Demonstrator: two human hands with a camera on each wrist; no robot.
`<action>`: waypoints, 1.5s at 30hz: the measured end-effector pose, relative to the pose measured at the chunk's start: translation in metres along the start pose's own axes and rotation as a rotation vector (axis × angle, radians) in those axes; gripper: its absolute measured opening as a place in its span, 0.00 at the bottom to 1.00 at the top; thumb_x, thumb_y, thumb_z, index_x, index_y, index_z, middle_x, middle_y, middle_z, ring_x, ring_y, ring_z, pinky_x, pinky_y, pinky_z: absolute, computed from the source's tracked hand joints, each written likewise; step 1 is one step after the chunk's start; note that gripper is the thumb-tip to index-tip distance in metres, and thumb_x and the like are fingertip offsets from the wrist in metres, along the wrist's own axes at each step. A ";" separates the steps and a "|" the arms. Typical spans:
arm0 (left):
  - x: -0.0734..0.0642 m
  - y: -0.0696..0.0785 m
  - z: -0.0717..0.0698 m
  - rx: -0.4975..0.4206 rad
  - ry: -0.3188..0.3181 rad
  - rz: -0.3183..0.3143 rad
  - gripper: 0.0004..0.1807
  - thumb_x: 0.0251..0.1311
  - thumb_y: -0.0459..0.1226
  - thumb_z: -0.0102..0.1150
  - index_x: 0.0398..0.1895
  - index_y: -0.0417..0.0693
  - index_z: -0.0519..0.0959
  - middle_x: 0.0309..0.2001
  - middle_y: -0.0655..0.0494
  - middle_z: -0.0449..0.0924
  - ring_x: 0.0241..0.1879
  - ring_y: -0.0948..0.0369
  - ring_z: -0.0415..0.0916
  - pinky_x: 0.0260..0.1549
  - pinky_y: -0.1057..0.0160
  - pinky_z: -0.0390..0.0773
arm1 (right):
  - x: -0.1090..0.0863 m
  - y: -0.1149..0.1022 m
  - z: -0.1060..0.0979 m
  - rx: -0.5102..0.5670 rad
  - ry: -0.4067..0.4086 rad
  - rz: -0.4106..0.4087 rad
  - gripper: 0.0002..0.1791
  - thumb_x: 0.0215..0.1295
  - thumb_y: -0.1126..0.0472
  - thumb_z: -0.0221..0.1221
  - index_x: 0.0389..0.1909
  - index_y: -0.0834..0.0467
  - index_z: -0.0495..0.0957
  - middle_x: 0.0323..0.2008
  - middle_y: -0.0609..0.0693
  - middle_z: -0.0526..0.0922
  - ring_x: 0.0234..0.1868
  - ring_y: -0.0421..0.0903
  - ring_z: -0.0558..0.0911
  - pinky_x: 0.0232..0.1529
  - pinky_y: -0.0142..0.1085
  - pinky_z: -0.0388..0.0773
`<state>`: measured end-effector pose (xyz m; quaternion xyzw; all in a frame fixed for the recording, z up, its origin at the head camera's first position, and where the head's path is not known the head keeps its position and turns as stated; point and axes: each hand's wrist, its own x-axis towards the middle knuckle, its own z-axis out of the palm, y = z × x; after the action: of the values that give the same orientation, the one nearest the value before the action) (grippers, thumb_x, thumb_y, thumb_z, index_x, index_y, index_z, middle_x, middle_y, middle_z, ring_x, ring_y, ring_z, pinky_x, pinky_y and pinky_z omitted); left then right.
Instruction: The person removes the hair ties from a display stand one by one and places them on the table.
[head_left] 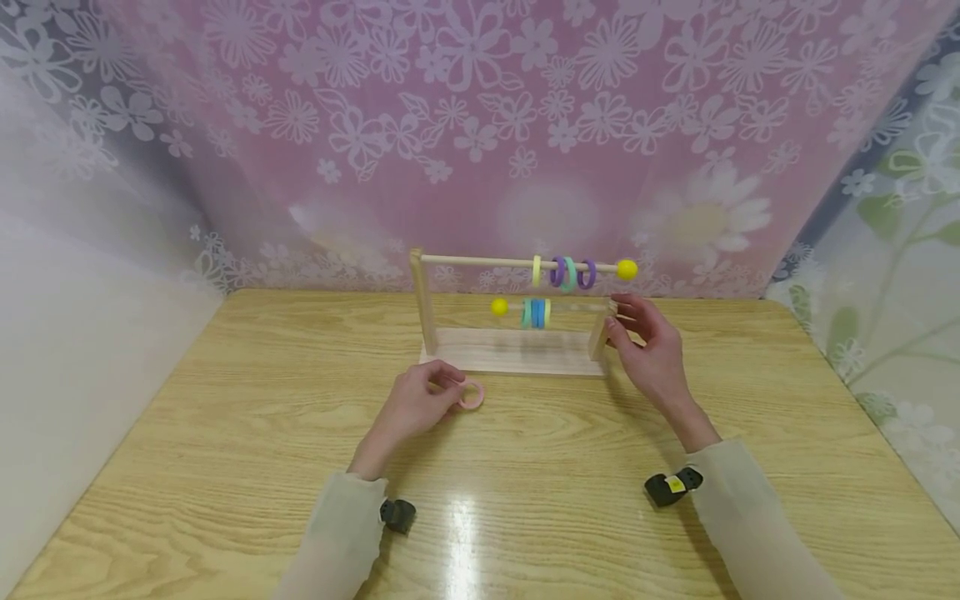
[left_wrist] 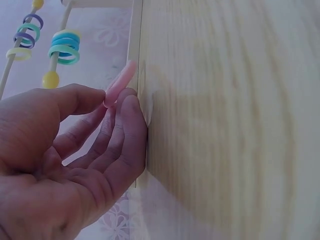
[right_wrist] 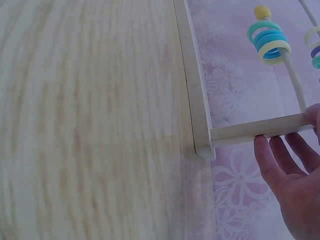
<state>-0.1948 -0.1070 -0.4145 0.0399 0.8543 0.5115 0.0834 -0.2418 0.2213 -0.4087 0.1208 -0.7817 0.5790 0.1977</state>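
Near the front left of a wooden rack, my left hand pinches a pink ring between thumb and fingers, just above the table. The rack's base carries two posts. My right hand holds the short right post near its top; in the right wrist view its fingers lie against the post's outer side. The upper rod bears yellow, purple and green rings and ends in a yellow ball. On the lower rod sit green, blue and yellow rings, beside another yellow ball.
The wood-grain table reaches back to a pink flowered curtain. Pale cloth hangs along both sides. A dark wrist camera sits on the left sleeve, and another camera on the right one.
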 end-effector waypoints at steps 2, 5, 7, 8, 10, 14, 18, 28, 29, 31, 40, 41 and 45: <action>0.000 -0.001 -0.001 0.004 -0.002 -0.003 0.09 0.68 0.36 0.65 0.48 0.43 0.83 0.42 0.49 0.87 0.33 0.59 0.86 0.32 0.62 0.87 | 0.000 0.000 0.000 0.003 0.001 0.000 0.21 0.73 0.67 0.58 0.65 0.63 0.74 0.56 0.66 0.81 0.48 0.35 0.83 0.43 0.24 0.84; 0.001 -0.002 -0.001 0.018 -0.004 0.001 0.09 0.68 0.37 0.65 0.47 0.44 0.84 0.40 0.49 0.87 0.32 0.59 0.86 0.31 0.62 0.86 | 0.000 0.001 0.000 0.002 0.000 0.000 0.21 0.74 0.67 0.58 0.65 0.63 0.74 0.55 0.66 0.80 0.48 0.35 0.83 0.43 0.24 0.84; 0.002 -0.003 -0.002 0.028 -0.007 0.001 0.09 0.68 0.37 0.65 0.47 0.44 0.84 0.40 0.50 0.87 0.31 0.60 0.85 0.30 0.63 0.86 | 0.000 0.001 0.000 0.001 0.000 -0.001 0.21 0.74 0.67 0.58 0.65 0.63 0.74 0.55 0.66 0.80 0.48 0.35 0.83 0.43 0.24 0.84; 0.002 -0.003 -0.002 0.032 -0.009 0.002 0.09 0.68 0.37 0.65 0.47 0.44 0.84 0.39 0.50 0.87 0.31 0.60 0.85 0.30 0.63 0.86 | 0.000 0.001 0.000 -0.001 0.000 -0.002 0.21 0.74 0.67 0.58 0.65 0.63 0.74 0.55 0.66 0.80 0.48 0.34 0.83 0.43 0.23 0.84; 0.002 -0.003 -0.002 0.035 -0.013 0.001 0.09 0.68 0.36 0.64 0.48 0.44 0.84 0.39 0.51 0.87 0.30 0.60 0.85 0.30 0.63 0.85 | 0.000 0.000 0.000 -0.008 -0.002 -0.001 0.21 0.74 0.66 0.57 0.65 0.63 0.74 0.56 0.66 0.80 0.49 0.34 0.82 0.43 0.23 0.83; 0.001 -0.004 -0.003 0.037 -0.025 0.005 0.10 0.67 0.35 0.64 0.48 0.43 0.84 0.38 0.51 0.87 0.29 0.60 0.85 0.29 0.63 0.85 | 0.000 0.000 -0.001 -0.016 -0.009 0.000 0.21 0.74 0.66 0.58 0.66 0.62 0.74 0.56 0.66 0.80 0.49 0.34 0.82 0.44 0.23 0.83; 0.000 -0.003 -0.004 0.041 -0.035 0.015 0.10 0.67 0.35 0.64 0.49 0.43 0.84 0.39 0.51 0.87 0.30 0.60 0.85 0.29 0.63 0.85 | 0.000 -0.001 -0.001 0.001 -0.006 0.002 0.21 0.74 0.67 0.58 0.65 0.63 0.74 0.57 0.66 0.80 0.49 0.35 0.83 0.44 0.24 0.83; 0.001 0.001 -0.006 0.085 -0.001 0.038 0.12 0.67 0.36 0.63 0.50 0.42 0.83 0.42 0.49 0.87 0.32 0.58 0.86 0.27 0.64 0.83 | 0.001 -0.001 -0.001 0.036 -0.012 0.035 0.21 0.74 0.67 0.58 0.65 0.65 0.73 0.56 0.68 0.78 0.50 0.38 0.85 0.43 0.28 0.85; 0.001 0.002 -0.006 0.088 0.007 0.043 0.12 0.67 0.36 0.63 0.50 0.42 0.83 0.43 0.49 0.87 0.33 0.59 0.86 0.28 0.65 0.83 | 0.001 -0.002 -0.002 0.039 -0.014 0.045 0.21 0.74 0.67 0.58 0.66 0.65 0.73 0.57 0.68 0.78 0.50 0.38 0.85 0.44 0.28 0.85; 0.001 0.003 -0.005 0.088 0.027 0.063 0.11 0.67 0.35 0.63 0.50 0.43 0.83 0.43 0.50 0.87 0.35 0.58 0.87 0.28 0.65 0.83 | 0.000 -0.003 -0.002 0.048 -0.021 0.066 0.22 0.74 0.66 0.58 0.66 0.64 0.72 0.57 0.67 0.78 0.51 0.39 0.85 0.44 0.29 0.85; 0.004 0.013 0.003 0.046 0.160 0.194 0.12 0.66 0.39 0.62 0.50 0.47 0.84 0.42 0.54 0.87 0.39 0.57 0.87 0.38 0.60 0.84 | 0.001 -0.004 -0.003 0.088 -0.028 0.128 0.23 0.75 0.61 0.58 0.68 0.64 0.71 0.56 0.51 0.80 0.51 0.36 0.84 0.45 0.29 0.85; 0.005 0.014 0.005 0.029 0.173 0.204 0.11 0.67 0.39 0.63 0.50 0.48 0.84 0.42 0.55 0.87 0.39 0.57 0.87 0.38 0.60 0.85 | 0.002 -0.004 -0.003 0.097 -0.028 0.133 0.24 0.75 0.61 0.58 0.68 0.64 0.71 0.55 0.51 0.80 0.51 0.36 0.84 0.45 0.29 0.85; 0.009 0.019 0.012 -0.026 0.207 0.239 0.10 0.67 0.40 0.64 0.48 0.51 0.84 0.42 0.55 0.87 0.38 0.57 0.87 0.37 0.61 0.85 | 0.002 -0.004 -0.003 0.117 -0.027 0.157 0.25 0.75 0.59 0.58 0.68 0.64 0.71 0.55 0.51 0.79 0.51 0.37 0.84 0.44 0.29 0.85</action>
<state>-0.2015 -0.0864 -0.4042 0.0874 0.8407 0.5303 -0.0661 -0.2411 0.2234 -0.4035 0.0783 -0.7560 0.6359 0.1340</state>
